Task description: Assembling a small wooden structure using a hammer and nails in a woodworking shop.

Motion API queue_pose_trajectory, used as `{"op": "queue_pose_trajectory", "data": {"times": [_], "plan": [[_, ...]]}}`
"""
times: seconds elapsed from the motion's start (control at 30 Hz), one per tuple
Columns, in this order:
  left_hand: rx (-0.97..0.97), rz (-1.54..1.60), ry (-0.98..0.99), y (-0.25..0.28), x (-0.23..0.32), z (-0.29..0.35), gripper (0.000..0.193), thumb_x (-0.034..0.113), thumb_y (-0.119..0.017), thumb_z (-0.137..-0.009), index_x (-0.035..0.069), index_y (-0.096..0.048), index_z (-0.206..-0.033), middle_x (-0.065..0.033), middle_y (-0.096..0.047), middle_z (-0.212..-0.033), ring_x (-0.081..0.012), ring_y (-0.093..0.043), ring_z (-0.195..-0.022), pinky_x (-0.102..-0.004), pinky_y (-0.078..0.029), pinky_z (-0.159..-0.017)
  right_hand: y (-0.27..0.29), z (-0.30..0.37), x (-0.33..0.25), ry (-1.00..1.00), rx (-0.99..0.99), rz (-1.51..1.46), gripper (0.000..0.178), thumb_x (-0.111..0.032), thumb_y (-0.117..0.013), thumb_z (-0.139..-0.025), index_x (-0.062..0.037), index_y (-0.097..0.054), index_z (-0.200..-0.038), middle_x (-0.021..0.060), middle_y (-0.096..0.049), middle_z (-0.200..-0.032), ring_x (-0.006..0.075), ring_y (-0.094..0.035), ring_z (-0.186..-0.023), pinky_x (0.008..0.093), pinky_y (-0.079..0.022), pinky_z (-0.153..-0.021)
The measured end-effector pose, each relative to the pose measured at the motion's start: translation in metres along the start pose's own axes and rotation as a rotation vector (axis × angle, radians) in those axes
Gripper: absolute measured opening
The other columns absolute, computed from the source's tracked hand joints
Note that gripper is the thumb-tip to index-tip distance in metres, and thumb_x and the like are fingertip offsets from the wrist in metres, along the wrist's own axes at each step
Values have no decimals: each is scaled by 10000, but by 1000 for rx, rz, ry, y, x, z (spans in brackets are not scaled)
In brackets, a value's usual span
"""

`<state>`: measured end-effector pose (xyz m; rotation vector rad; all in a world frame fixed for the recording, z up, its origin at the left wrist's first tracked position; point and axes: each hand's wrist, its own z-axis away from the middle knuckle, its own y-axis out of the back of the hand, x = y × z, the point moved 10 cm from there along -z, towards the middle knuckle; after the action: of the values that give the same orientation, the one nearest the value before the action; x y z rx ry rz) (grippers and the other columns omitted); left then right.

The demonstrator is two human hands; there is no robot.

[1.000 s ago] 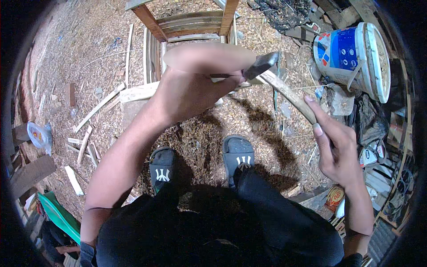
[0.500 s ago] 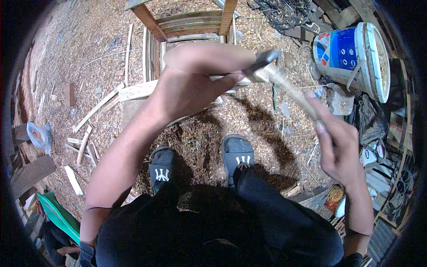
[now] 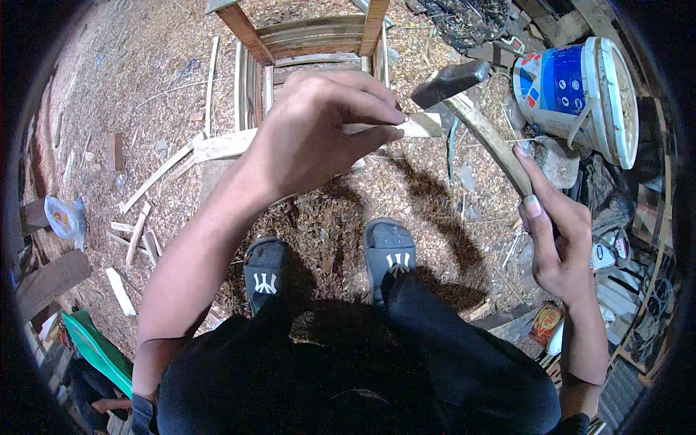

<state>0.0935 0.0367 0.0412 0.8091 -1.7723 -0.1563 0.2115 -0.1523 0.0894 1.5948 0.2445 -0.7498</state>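
Observation:
In my right hand is a hammer with a dark metal head and a pale wooden handle. Its head stands just right of and above my left fingertips, apart from them. My left hand is closed, thumb and forefinger pinched at the end of a pale wooden strip. Whatever sits between those fingertips is too small to make out. Behind the left hand rises a wooden frame with upright legs and slats, partly covered by the hand.
A white and blue bucket lies tilted at the right. Loose wood strips are scattered left on the chip-strewn ground. A plastic bag and a green object lie further left. My sandalled feet are below my hands.
The hammer, blurred and with its head close by my left fingertips before, has moved up and right, away from them. My left hand has stayed nearly in place.

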Motion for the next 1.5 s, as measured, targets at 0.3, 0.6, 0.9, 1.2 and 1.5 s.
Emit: {"op": "queue_pose_trajectory", "data": {"times": [0.3, 0.6, 0.9, 1.2, 1.5], "plan": [[3, 16, 1, 2, -1, -1, 183, -43, -791, -789, 25, -789, -959, -116, -740, -1017, -217, -712, -918, -320, -573, -809, -4, 1, -2, -44, -94, 47, 480, 39, -548, -926, 17, -568, -1406, 204, -664, -818, 218, -560, -577, 334, -466, -610], [15, 5, 10, 0, 0, 0, 154, -36, -772, -813, 15, -789, -957, -130, -743, -1007, -241, -717, -911, -331, -575, -798, -2, 0, -9, 44, -24, 0, 505, 58, -552, -915, 29, -547, -1419, 203, -704, -892, 208, -566, -588, 340, -463, -593], [20, -8, -35, 1, 3, -2, 152, -48, -762, -813, 15, -791, -948, -137, -749, -1017, -240, -724, -917, -333, -581, -807, 5, 5, -12, 124, 94, 27, 485, -8, -502, -958, 6, -536, -1442, 111, -563, -672, 147, -517, -590, 309, -423, -587], [22, 12, 10, 0, 2, -3, 150, -58, -767, -792, 18, -793, -920, -118, -743, -1005, -231, -721, -919, -326, -579, -803, 3, 7, -5, 78, 60, 49, 499, 43, -509, -935, 28, -530, -1433, 214, -723, -1024, 177, -562, -613, 323, -473, -614], [27, 14, -20, 2, 3, -2, 161, -63, -770, -784, 16, -793, -923, -129, -739, -1023, -240, -721, -925, -327, -579, -801, 10, 7, -19, 170, 95, 67, 487, 12, -491, -961, 30, -512, -1447, 225, -706, -987, 164, -543, -614, 315, -465, -631]]}}
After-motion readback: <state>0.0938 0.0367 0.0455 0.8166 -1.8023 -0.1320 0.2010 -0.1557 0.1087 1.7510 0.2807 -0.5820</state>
